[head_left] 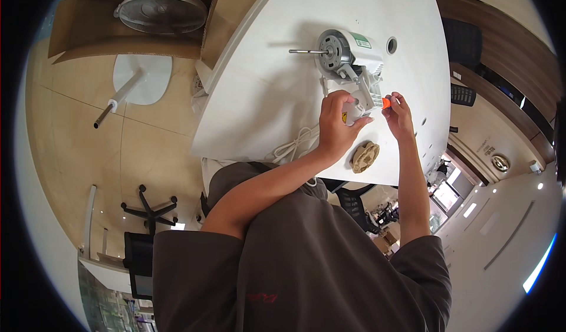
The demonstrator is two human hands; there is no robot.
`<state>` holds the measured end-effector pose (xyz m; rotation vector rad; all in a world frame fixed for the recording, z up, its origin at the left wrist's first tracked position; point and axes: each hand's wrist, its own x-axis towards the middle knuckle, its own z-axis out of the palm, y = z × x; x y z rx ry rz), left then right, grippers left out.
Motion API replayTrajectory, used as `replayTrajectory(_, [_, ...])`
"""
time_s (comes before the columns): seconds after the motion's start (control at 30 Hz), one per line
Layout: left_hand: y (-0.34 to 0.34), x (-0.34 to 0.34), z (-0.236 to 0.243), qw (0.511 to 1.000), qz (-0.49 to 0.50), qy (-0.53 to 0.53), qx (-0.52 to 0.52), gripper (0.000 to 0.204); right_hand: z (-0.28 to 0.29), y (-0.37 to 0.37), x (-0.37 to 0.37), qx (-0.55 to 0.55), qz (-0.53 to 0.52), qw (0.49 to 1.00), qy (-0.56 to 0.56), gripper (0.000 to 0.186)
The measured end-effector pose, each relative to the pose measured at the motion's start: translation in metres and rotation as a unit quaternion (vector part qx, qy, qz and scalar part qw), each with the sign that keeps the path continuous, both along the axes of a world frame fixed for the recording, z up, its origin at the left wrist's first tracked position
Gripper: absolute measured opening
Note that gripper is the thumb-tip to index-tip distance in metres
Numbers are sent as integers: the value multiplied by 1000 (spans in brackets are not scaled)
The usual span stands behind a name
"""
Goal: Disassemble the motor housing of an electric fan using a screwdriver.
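A fan motor (348, 49) with a steel shaft pointing left lies on the white table (247, 72), joined to a white plastic bracket housing (358, 99) with a yellow label. My left hand (341, 125) is closed around that housing, thumb and fingers on opposite sides. My right hand (396, 112) pinches a small orange piece (385, 103) against the housing's right side; whether it is a knob or part of a tool I cannot tell. A coiled white cord (292, 146) lies left of my left hand, and a tan, irregular round object (365, 156) lies below the housing.
An open cardboard box (76, 37) holds a round fan grille (162, 10) at upper left. A white stand with a pole (141, 84) is on the floor below it. Black chairs (463, 43) are beyond the table's right side, and a wheeled chair base (150, 212) is at lower left.
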<state>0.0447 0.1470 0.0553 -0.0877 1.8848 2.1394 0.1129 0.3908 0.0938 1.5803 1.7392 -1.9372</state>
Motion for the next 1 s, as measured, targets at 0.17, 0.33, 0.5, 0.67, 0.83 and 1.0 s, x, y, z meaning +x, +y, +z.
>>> replayTrajectory(0.17, [-5, -1, 0, 1000, -16, 2, 0, 51, 15, 2, -2, -82, 71, 994, -6, 33])
replayTrajectory(0.33, [-6, 0, 3, 1000, -18, -11, 0, 51, 16, 15, 3, -70, 128, 989, -25, 37])
replayTrajectory(0.5, [-7, -1, 2, 1000, -13, -11, 7, 51, 17, 18, 3, -82, 190, 975, -78, 35])
replayTrajectory(0.67, [-8, 0, 0, 1000, -15, 1, 16, 52, 18, 35, 11, -150, 162, 959, -176, 50])
replayTrajectory(0.83, [-7, 2, -3, 1000, -5, -16, 25, 59, 25, -2, -5, -98, 218, 963, -121, 49])
replayTrajectory(1.0, [-9, 4, -3, 999, -15, -34, 28, 63, 24, 7, 6, -83, 206, 974, -31, 40])
